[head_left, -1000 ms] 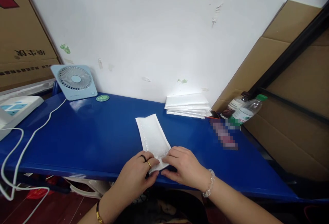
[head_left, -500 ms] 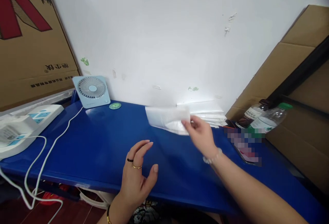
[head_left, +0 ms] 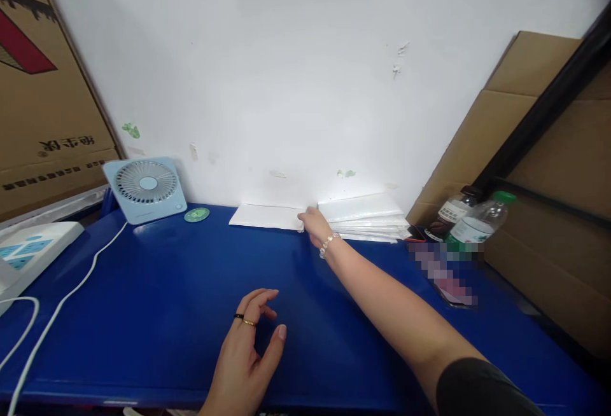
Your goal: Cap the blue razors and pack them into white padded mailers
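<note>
A white padded envelope [head_left: 265, 216] lies flat on the blue table [head_left: 157, 289], at the back against the wall. My right hand [head_left: 312, 223] reaches out to it, and its fingers are closed on the envelope's right end. Just right of that hand is a stack of similar white envelopes [head_left: 365, 215]. My left hand [head_left: 251, 334] rests near the table's front edge, empty, with its fingers spread. It wears rings.
A small blue fan [head_left: 146, 187] and a green disc [head_left: 197, 215] stand at the back left. A white device [head_left: 26, 252] with a white cable [head_left: 57, 314] is at the left. Two bottles [head_left: 470, 222] and a blurred flat object [head_left: 446, 270] sit right. Cardboard sheets [head_left: 548, 200] lean on both sides.
My right hand lifted the envelope from the front edge and carried it to the back by the wall, left of the stack. My left hand let go and now lies open.
</note>
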A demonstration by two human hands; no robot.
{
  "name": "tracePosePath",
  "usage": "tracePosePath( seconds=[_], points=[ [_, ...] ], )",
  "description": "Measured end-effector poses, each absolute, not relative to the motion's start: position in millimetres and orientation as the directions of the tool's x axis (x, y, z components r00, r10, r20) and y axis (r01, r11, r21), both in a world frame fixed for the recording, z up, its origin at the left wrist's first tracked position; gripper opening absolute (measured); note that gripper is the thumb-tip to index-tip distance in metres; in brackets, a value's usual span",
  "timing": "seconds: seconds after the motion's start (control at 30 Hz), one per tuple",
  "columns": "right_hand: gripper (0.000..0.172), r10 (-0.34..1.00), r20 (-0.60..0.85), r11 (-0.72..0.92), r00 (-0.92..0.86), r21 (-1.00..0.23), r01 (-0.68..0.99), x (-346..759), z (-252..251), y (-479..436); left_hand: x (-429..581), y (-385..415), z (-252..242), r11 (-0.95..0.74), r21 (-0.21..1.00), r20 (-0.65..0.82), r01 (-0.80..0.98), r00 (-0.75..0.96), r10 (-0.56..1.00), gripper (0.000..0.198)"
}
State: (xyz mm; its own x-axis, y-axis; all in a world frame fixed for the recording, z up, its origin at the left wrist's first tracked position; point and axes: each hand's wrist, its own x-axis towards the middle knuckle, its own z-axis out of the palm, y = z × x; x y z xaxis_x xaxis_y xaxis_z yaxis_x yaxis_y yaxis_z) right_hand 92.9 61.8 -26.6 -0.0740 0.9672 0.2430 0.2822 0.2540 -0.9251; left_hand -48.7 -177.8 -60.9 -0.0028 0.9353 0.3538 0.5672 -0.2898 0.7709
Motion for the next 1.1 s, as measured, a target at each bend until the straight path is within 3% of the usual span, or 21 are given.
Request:
tracePosePath(
  seconds=[0.03,0.07,0.13,0.17,0.23,0.33,0.47,0.57,0.67,0.8,0.93,0.97,1.07,1.1],
  points=[
    [0.047,0.967,0.246,0.254,-0.067,-0.9,0.354,107,-19,58,-49,-177,-61,-0.287,0.776,0.346,0.562,0.003,0.938,0.041],
    [0.056,0.949,0.29,0.311,-0.126,-0.778,0.547,123,-11,55,-49,-177,-61,-0.285,0.78,0.338,0.556,0.008,0.941,0.041],
    [0.068,0.879,0.386,0.432,-0.281,-0.39,0.814,161,5,53,-49,-175,-60,-0.282,0.788,0.328,0.547,0.014,0.945,0.041],
    [0.073,0.865,0.391,0.411,-0.315,-0.191,0.891,181,12,53,-49,-174,-60,-0.278,0.793,0.323,0.542,0.013,0.946,0.041],
    [0.071,0.887,0.34,0.303,-0.312,0.081,0.95,218,21,56,-48,-171,-58,-0.267,0.808,0.31,0.525,0.007,0.951,0.039],
    [0.052,0.915,0.215,0.289,-0.34,0.237,0.927,253,25,60,-42,-168,-55,-0.219,0.88,0.239,0.422,0.005,0.971,0.039],
    [0.041,0.892,0.327,0.24,-0.311,0.24,0.941,255,29,46,-19,-165,-51,-0.092,0.996,0.091,0.017,0.089,0.992,0.051],
    [0.04,0.837,0.479,0.216,-0.265,0.154,0.964,235,31,13,3,-156,-45,0.051,0.96,-0.018,-0.276,0.118,0.993,0.064],
    [0.041,0.758,0.545,0.391,-0.358,0.06,0.918,211,20,-32,18,-132,-36,0.112,0.875,-0.102,-0.471,0.047,0.994,0.068],
    [0.04,0.625,0.532,0.653,-0.571,0.043,0.756,186,-7,-78,30,-88,-23,-0.082,0.895,0.004,-0.439,-0.175,0.985,0.054],
    [0.042,0.689,0.449,0.681,-0.569,-0.134,0.72,186,-24,-82,39,-57,-15,-0.238,0.861,0.096,-0.449,-0.316,0.944,0.049],
    [0.05,0.721,0.418,0.668,-0.553,-0.205,0.716,190,-26,-79,41,-52,-13,-0.279,0.837,0.113,-0.47,-0.35,0.93,0.05],
    [0.103,0.799,0.304,0.601,-0.519,-0.413,0.684,207,-33,-63,42,-42,-5,-0.362,0.765,0.152,-0.533,-0.397,0.905,0.059],
    [0.114,0.812,0.263,0.58,-0.521,-0.47,0.666,213,-35,-58,42,-40,-2,-0.374,0.75,0.165,-0.546,-0.394,0.904,0.062]
  ],
)
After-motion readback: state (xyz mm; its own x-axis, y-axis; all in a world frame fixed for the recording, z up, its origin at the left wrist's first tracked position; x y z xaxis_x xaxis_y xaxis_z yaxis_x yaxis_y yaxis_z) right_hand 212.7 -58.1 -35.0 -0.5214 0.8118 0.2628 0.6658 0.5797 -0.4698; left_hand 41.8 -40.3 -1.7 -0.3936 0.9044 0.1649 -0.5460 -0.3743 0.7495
